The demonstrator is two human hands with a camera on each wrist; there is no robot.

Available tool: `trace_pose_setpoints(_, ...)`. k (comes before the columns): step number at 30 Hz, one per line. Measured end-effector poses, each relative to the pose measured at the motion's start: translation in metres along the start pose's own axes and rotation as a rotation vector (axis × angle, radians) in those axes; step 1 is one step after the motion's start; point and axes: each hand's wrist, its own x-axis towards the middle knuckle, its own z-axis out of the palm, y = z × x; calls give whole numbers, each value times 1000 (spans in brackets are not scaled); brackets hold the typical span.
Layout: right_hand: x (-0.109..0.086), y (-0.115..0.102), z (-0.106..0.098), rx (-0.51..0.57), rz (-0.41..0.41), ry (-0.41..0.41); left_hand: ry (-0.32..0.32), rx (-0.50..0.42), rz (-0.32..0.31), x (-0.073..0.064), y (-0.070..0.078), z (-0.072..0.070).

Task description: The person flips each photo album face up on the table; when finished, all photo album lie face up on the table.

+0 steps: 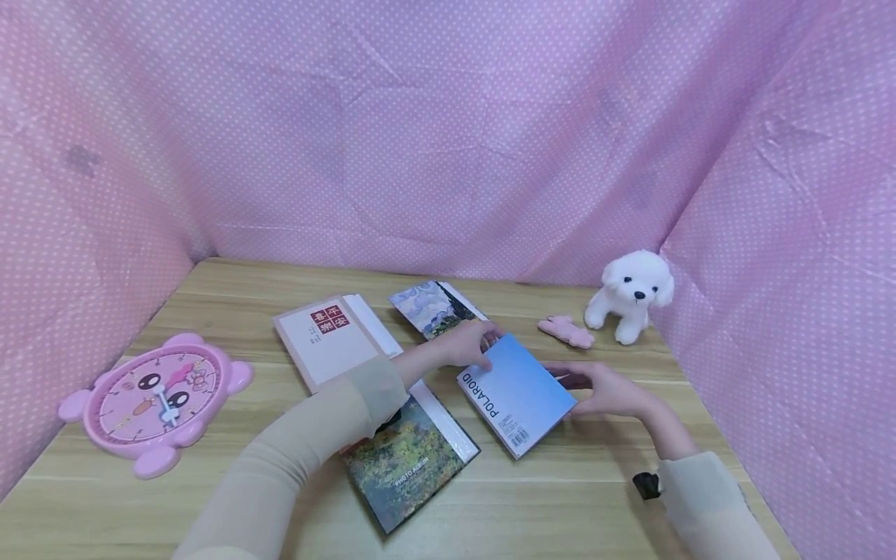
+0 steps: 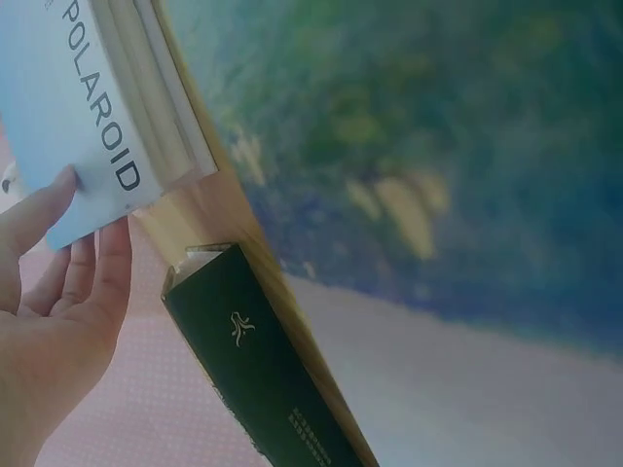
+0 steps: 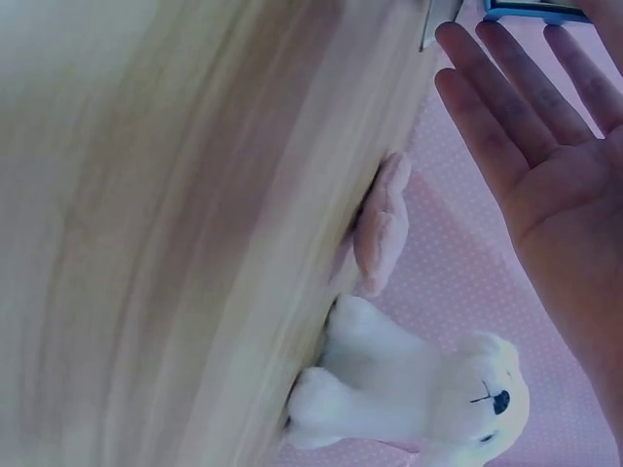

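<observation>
A blue-and-white photo album (image 1: pixel 518 389) marked POLAROID is held tilted near the middle of the table. My left hand (image 1: pixel 467 344) grips its far left corner. In the left wrist view the left thumb lies on the cover (image 2: pixel 58 126) and the fingers are underneath. By the album's right edge is my right hand (image 1: pixel 607 387). Its fingers look extended in the right wrist view, close to the album's blue edge (image 3: pixel 535 12); whether they touch it I cannot tell. A painted-cover album (image 1: pixel 425 307) lies just beyond the left hand, its dark green spine (image 2: pixel 243 341) facing the left wrist camera.
A pale pink album (image 1: pixel 315 334) and a green PHOTO ALBUM (image 1: pixel 413 467) lie under and around the left forearm. On the left is a pink cartoon clock (image 1: pixel 157 397). A white plush dog (image 1: pixel 633 295) and a small pink plush (image 1: pixel 567 331) sit at the back right.
</observation>
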Motion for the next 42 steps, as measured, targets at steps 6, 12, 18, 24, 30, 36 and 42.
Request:
trace_pose_setpoints(6,-4,-8,-2,53,1,20,38,-20,18,-3,3,0)
trace_pose_setpoints(12,-5,-17,-4,47,-2,45,76,-49,65,-5,2,0)
trace_pose_setpoints(18,-6,-26,-7,15,-64,54,111,-69,126,-7,1,-1)
trace_pose_setpoints(24,-5,-39,-12,-20,-146,52,154,-73,168,-9,1,-4)
trace_pose_setpoints(30,-4,-48,-15,-81,-187,72,215,-84,179,-13,6,-9)
trace_pose_setpoints(36,-6,-52,-18,-175,-223,112,282,-74,184,-15,12,-13)
trace_pose_setpoints(42,-7,-57,-20,-223,-235,119,244,-112,203,-16,10,-18)
